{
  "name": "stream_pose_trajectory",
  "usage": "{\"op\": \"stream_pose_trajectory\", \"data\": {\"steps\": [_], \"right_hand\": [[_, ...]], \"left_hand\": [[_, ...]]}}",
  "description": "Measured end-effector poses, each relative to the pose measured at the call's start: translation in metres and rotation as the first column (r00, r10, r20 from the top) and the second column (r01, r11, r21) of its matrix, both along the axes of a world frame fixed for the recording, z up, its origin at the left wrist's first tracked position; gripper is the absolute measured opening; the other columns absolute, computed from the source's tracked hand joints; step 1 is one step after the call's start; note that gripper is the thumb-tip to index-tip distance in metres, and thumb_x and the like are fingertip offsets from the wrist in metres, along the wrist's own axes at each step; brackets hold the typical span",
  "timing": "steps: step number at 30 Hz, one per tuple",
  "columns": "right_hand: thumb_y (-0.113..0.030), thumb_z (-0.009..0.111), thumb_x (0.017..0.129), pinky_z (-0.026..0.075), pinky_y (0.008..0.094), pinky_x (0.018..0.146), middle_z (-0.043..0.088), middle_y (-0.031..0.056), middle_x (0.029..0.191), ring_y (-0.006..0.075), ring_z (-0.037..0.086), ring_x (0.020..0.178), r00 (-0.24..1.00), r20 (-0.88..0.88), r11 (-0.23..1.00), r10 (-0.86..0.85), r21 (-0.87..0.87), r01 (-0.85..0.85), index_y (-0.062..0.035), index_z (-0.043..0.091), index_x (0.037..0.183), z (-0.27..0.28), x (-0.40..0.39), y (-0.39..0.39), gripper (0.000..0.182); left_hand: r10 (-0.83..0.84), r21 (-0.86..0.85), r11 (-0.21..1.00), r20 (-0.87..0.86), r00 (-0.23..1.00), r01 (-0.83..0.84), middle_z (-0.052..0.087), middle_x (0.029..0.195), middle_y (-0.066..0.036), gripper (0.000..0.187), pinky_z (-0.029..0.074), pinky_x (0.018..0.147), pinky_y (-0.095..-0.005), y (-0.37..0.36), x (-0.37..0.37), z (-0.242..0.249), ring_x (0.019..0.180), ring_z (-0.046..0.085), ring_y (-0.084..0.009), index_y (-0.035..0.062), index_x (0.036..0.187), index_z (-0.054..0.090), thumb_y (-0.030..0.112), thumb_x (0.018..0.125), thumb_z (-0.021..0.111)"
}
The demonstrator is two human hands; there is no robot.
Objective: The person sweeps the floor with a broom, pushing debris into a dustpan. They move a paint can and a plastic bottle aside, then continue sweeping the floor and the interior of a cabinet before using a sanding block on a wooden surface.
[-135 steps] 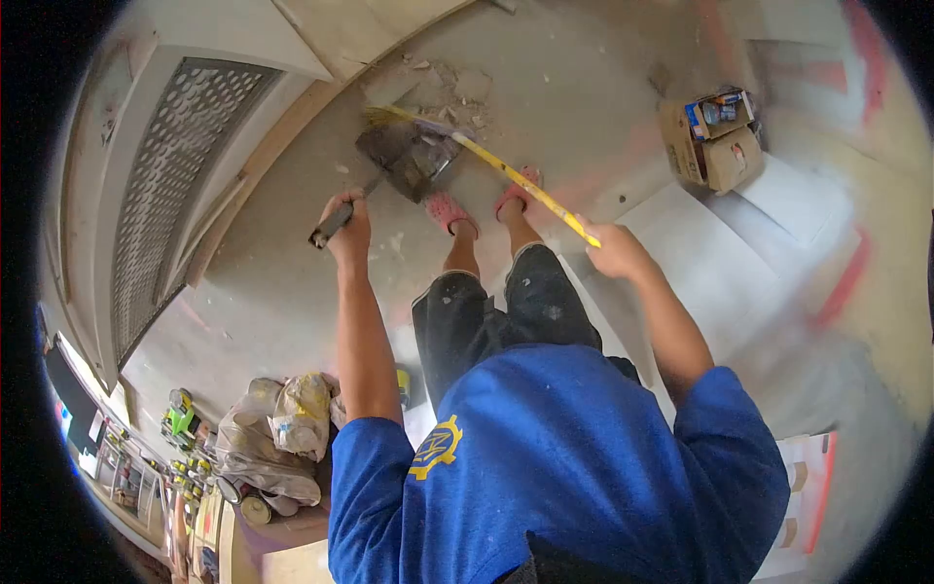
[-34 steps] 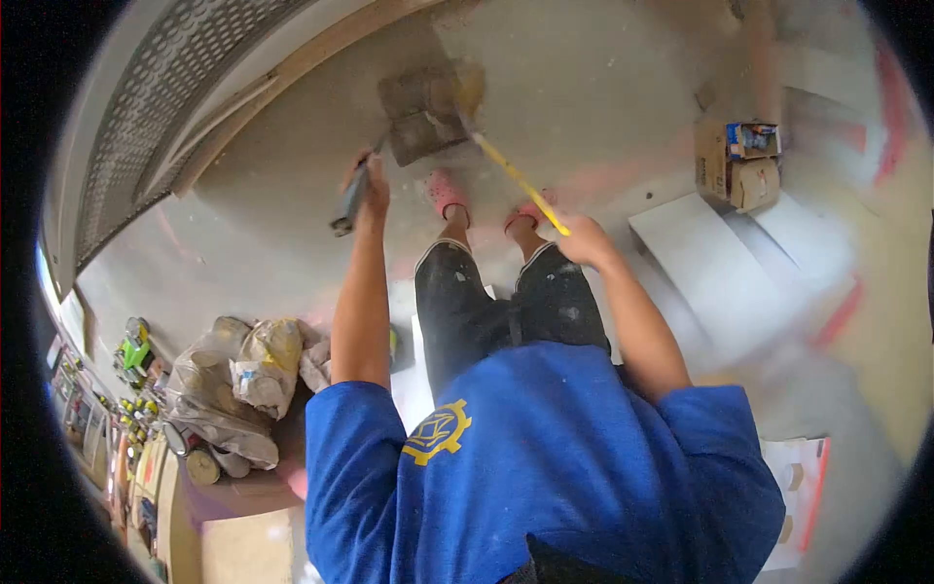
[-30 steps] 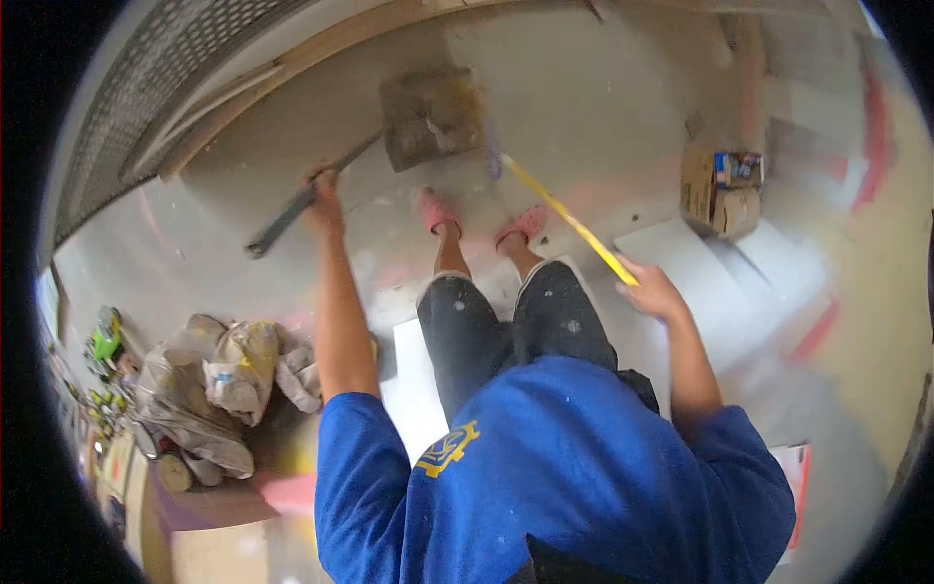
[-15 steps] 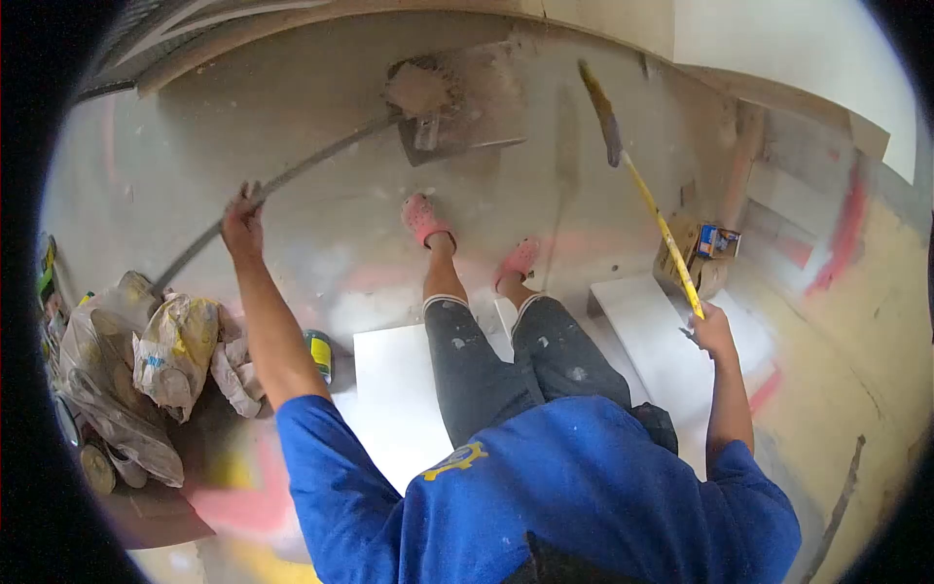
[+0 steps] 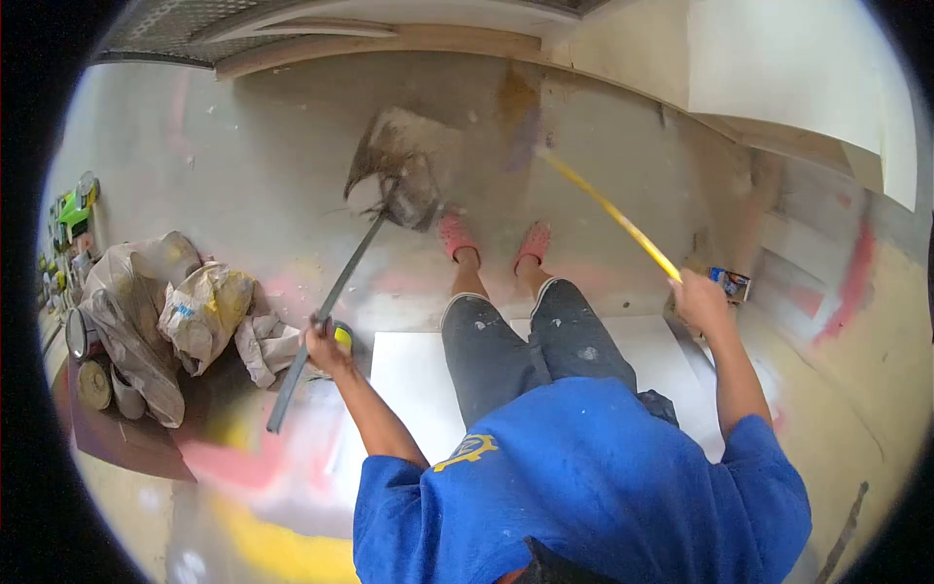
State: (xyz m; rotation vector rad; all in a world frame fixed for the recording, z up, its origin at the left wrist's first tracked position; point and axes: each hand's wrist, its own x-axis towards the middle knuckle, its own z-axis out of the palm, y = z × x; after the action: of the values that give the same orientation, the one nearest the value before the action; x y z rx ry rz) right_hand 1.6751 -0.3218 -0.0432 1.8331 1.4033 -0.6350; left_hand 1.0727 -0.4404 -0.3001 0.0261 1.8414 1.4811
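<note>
My left hand [image 5: 328,350] is closed around the dark handle [image 5: 352,271] of a long-handled dustpan. Its dusty, light-coloured pan [image 5: 404,146] lies over the floor just ahead of my feet, and its inside looks smeared with grime. Out to the right, my right hand [image 5: 700,300] grips the end of a broom's yellow stick [image 5: 615,209]. The broom head [image 5: 520,112] is blurred by motion and sits to the right of the pan, near the wooden edge at the front.
Bulging plastic bags [image 5: 199,316] and cans [image 5: 94,383] stand at the left. White boards [image 5: 413,375] lie under and beside my legs. A small blue box [image 5: 728,282] is by the right hand. Pink clogs [image 5: 457,236] are on my feet, and a white cabinet [image 5: 798,78] stands front right.
The dustpan has come nearer my feet and turned, with my left hand drawn in toward my body. The broom head has swung left and forward. My feet are now side by side.
</note>
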Motion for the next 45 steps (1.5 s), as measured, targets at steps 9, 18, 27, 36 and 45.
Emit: {"op": "stream_pose_trajectory", "data": {"steps": [9, 18, 27, 36, 45], "right_hand": [[-0.015, 0.044, 0.083, 0.048, 0.0469, 0.07, 0.061, 0.0222, 0.092, 0.0363, 0.06, 0.085, 0.88, -0.442, 0.983, 0.177, 0.035, -0.181, -0.0087, 0.043, 0.124, -0.259, -0.068, 0.113, 0.041], [-0.015, 0.035, 0.087, 0.046, 0.0486, 0.078, 0.06, 0.0227, 0.097, 0.0369, 0.059, 0.089, 0.91, -0.398, 0.916, -0.113, 0.313, 0.251, -0.0016, 0.043, 0.122, -0.321, 0.124, 0.046, 0.038], [-0.025, 0.039, 0.089, 0.042, 0.0424, 0.084, 0.055, 0.0255, 0.105, 0.0387, 0.053, 0.098, 0.778, -0.445, 0.776, -0.443, 0.244, 0.581, -0.0037, 0.049, 0.118, -0.278, 0.207, -0.057, 0.037], [-0.022, 0.04, 0.089, 0.046, 0.0459, 0.071, 0.06, 0.0212, 0.086, 0.0363, 0.059, 0.082, 0.939, -0.209, 0.962, -0.273, -0.065, 0.266, -0.0184, 0.042, 0.128, -0.071, 0.152, -0.129, 0.04], [-0.021, 0.041, 0.087, 0.049, 0.0451, 0.066, 0.062, 0.0172, 0.092, 0.0332, 0.062, 0.082, 0.835, -0.5, 0.959, 0.231, 0.263, -0.108, -0.0063, 0.058, 0.105, -0.315, 0.015, -0.022, 0.029]], "left_hand": [[0.248, -0.098, 0.952, -0.311, 0.918, -0.29, 0.053, 0.109, -0.016, 0.012, 0.047, 0.069, -0.0297, -0.019, 0.039, 0.04, 0.087, 0.054, -0.0204, -0.0009, 0.085, 0.044, 0.003, 0.075, 0.046], [0.164, -0.242, 0.932, -0.381, 0.91, -0.269, 0.059, 0.101, -0.017, 0.016, 0.046, 0.063, -0.0284, -0.036, 0.064, 0.025, 0.08, 0.057, -0.0222, -0.0059, 0.085, 0.051, 0.003, 0.073, 0.05], [0.04, -0.331, 0.935, -0.269, 0.962, -0.131, 0.055, 0.084, -0.008, 0.026, 0.043, 0.06, -0.0287, -0.038, 0.113, -0.001, 0.071, 0.053, -0.0165, -0.0039, 0.099, 0.06, 0.012, 0.079, 0.053], [0.025, -0.383, 0.923, -0.066, 0.998, -0.048, 0.052, 0.103, -0.008, 0.024, 0.044, 0.075, -0.0346, -0.058, 0.106, 0.004, 0.095, 0.051, -0.0188, 0.0038, 0.099, 0.054, 0.018, 0.079, 0.055], [0.15, -0.276, 0.947, -0.064, 0.987, -0.162, 0.049, 0.111, -0.009, 0.04, 0.044, 0.085, -0.0384, -0.067, 0.105, 0.029, 0.098, 0.052, -0.0252, 0.002, 0.109, 0.049, 0.027, 0.08, 0.06]]}}
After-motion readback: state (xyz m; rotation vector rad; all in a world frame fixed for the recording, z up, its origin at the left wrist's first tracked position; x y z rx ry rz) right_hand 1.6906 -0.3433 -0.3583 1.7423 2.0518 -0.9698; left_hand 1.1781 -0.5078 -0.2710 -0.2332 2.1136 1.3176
